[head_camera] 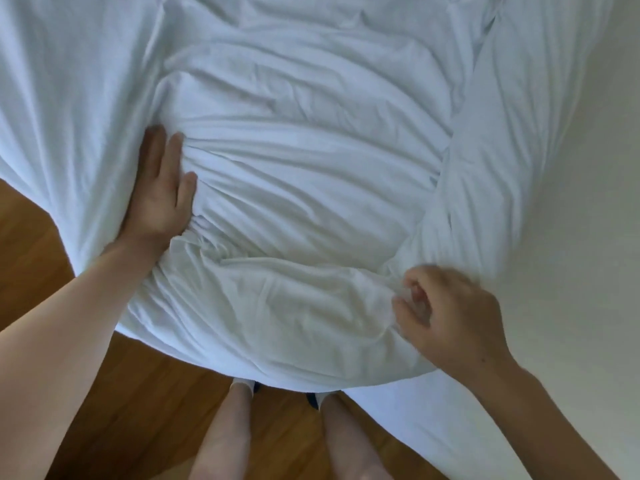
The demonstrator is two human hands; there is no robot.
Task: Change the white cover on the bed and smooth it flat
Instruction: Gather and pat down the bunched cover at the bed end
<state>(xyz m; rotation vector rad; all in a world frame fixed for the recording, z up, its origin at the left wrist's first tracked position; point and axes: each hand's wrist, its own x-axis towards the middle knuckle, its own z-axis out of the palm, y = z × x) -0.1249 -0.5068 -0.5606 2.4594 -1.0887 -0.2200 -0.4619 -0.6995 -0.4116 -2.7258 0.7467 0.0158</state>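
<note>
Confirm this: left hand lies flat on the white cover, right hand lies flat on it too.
Not quite. The head view shows the left hand flat on the white cover, but the right hand has curled fingers pinching a fold of it.

Left hand (157,188) flat on rumpled white cover (294,161); right hand (446,317) pinches fold.

Both forearms are bare from the frame edge down to the wrist, no sleeve, watch or ring showing on either. The left hand (157,199) and the right hand (446,315) wear no gloves. Below the hanging edge of the white cover (294,209) two bare lower legs show, each ending in a short white ankle sock with a dark shoe or slipper just visible under the cover's edge
</note>
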